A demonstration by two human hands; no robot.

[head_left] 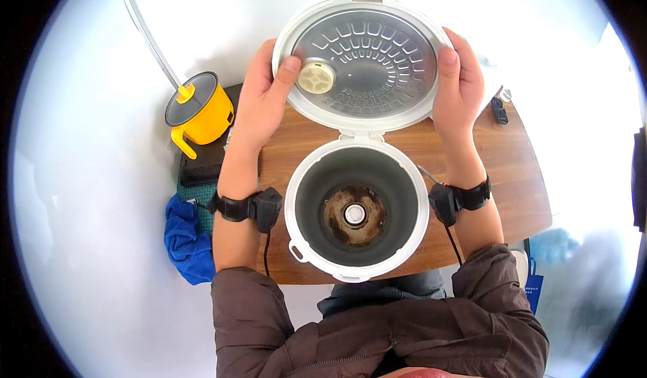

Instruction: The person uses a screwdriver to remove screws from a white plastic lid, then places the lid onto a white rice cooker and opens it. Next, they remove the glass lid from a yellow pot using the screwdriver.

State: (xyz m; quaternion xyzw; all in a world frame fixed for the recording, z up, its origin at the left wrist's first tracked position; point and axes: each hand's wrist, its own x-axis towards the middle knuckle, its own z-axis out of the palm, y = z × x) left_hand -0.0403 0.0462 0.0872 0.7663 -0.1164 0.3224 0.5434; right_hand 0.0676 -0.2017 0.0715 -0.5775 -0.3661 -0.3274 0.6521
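Observation:
My left hand (pixel 271 88) grips the left rim of an open white rice cooker lid (pixel 379 61), its thumb beside a round cream vent cap (pixel 316 77) on the metal inner face. My right hand (pixel 457 85) holds the lid's right rim, thumb on the front. Below, hinged to the lid, the white cooker body (pixel 292 209) sits on the wooden table near the front edge, with a grey interior and a stained brown heating plate (pixel 337 219) around a small central sensor. Both wrists wear black strapped devices with cables.
A yellow electric pot (pixel 204 118) stands on a black mat at back left, near a green cutting mat (pixel 202 223) and a blue cloth (pixel 185 246). Small black items (pixel 499 111) lie at back right on the wooden table (pixel 512 182). A blue bag (pixel 532 287) is beside the table.

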